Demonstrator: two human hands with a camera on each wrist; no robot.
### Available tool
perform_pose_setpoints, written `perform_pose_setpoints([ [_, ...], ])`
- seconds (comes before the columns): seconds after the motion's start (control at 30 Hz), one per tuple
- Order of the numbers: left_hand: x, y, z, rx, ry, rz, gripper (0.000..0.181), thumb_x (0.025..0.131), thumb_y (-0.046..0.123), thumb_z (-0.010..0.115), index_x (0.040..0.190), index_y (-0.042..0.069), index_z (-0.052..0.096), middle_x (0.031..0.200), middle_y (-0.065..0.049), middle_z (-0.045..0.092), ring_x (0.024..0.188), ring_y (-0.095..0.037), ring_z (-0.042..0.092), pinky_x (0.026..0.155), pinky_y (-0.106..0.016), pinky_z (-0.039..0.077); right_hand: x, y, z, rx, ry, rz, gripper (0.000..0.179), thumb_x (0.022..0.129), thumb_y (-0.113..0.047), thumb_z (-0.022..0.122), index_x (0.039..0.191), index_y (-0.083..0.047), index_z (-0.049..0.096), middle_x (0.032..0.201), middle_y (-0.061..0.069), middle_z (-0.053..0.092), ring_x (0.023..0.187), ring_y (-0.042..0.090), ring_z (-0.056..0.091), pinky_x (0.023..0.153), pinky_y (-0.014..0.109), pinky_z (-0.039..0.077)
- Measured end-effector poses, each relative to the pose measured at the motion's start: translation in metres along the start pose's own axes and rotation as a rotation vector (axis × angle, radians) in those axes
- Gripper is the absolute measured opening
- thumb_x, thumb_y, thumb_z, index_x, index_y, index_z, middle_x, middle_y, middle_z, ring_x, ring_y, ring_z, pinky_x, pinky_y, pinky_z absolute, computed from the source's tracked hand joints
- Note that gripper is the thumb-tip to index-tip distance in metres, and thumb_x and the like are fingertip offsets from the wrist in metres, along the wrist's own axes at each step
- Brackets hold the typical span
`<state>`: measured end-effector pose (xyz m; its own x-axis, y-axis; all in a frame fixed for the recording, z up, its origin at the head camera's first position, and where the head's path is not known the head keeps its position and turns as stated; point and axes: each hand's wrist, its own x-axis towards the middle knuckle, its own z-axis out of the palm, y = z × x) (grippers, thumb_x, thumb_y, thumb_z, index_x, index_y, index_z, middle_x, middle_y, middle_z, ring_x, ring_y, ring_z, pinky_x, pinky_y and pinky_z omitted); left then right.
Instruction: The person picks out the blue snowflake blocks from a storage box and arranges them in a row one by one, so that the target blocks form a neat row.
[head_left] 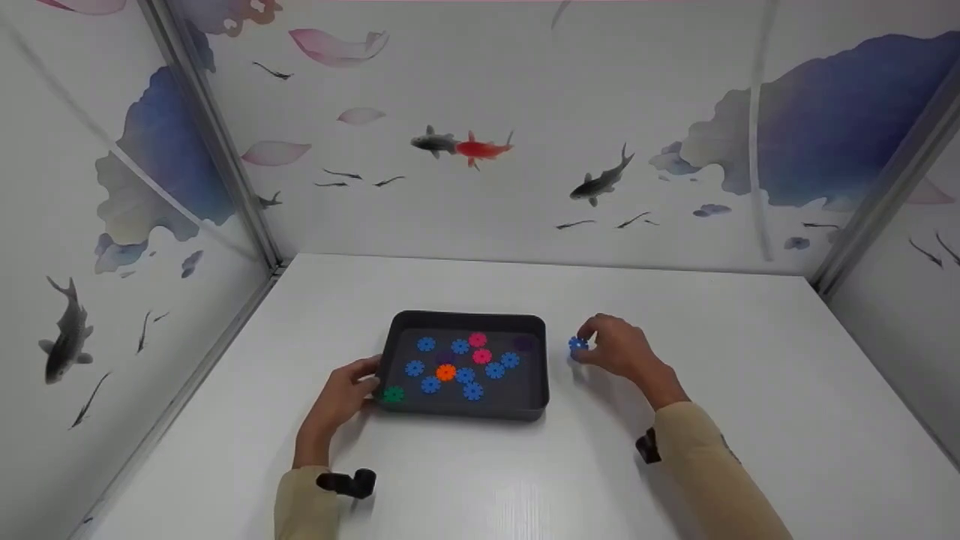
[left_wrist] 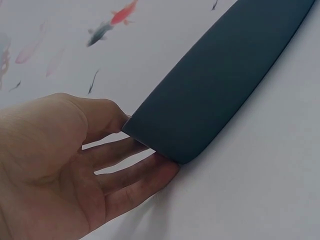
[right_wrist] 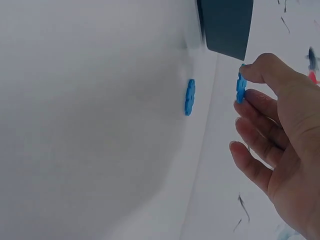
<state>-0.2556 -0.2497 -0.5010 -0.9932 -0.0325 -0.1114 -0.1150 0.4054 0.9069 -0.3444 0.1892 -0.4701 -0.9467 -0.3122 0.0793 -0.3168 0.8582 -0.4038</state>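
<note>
Right hand (head_left: 616,349) pinches a blue disc (right_wrist: 241,84) between thumb and fingertips, just off the tray's right side. Left hand (head_left: 337,397) touches the left end of the dark tray (head_left: 465,409); fingertips partly hidden, so can't tell if it grips or only steadies. Second blue disc (right_wrist: 190,97) is on the table (head_left: 450,480) near the pinch (mostly hidden in the head view).

Main risk, I'd judge: disc slipping, since it's thin, notched and held near its rim. Next risk: the right hand's lower fingers brushing the second disc and sliding it off. Raised tray rim could catch a disc carried low. A push or pull from the left hand could skid the tray and shift the loose discs inside, e.g. the orange disc (head_left: 445,372) and the green disc (head_left: 393,394) in the near left corner.

Room: bare table right of the right hand and in front of the tray; far table edge meets the back wall (head_left: 525,217), well beyond the tray. Tightest gap is tray side to right fingertips
</note>
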Motion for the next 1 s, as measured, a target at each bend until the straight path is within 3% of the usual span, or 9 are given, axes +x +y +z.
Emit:
perform_pose_setpoints([
  [0.3, 0.001, 0.0, 0.001, 0.011, 0.005, -0.008, 0.046, 0.101, 0.004, 0.051, 0.147, 0.005, 0.049, 0.149, -0.021, 0.051, 0.131, -0.035, 0.056, 0.097, -0.044, 0.057, -0.002, 0.026, 0.002, 0.053, -0.054, 0.114, 0.036, 0.087, -0.025, 0.076, 0.115, -0.003, 0.07, 0.108, 0.013, 0.07, 0.094, 0.025, 0.063, 0.088, 0.046, 0.058],
  [0.73, 0.001, -0.004, 0.0, 0.006, 0.005, -0.024, 0.047, 0.101, 0.006, 0.051, 0.148, 0.006, 0.049, 0.151, -0.02, 0.049, 0.132, -0.035, 0.055, 0.098, -0.043, 0.057, -0.002, 0.033, 0.006, 0.073, -0.119, 0.243, 0.036, 0.089, -0.026, 0.075, 0.116, -0.003, 0.068, 0.112, 0.015, 0.068, 0.102, 0.031, 0.062, 0.099, 0.052, 0.054],
  [1.0, 0.001, -0.001, -0.001, -0.022, 0.0, -0.018, 0.047, 0.101, 0.005, 0.051, 0.148, 0.005, 0.048, 0.15, -0.022, 0.049, 0.127, -0.034, 0.059, 0.096, -0.042, 0.058, 0.0, 0.043, 0.005, 0.168, -0.124, 0.215, 0.035, 0.093, -0.024, 0.07, 0.118, 0.0, 0.068, 0.119, 0.02, 0.064, 0.108, 0.033, 0.06, 0.1, 0.051, 0.052],
])
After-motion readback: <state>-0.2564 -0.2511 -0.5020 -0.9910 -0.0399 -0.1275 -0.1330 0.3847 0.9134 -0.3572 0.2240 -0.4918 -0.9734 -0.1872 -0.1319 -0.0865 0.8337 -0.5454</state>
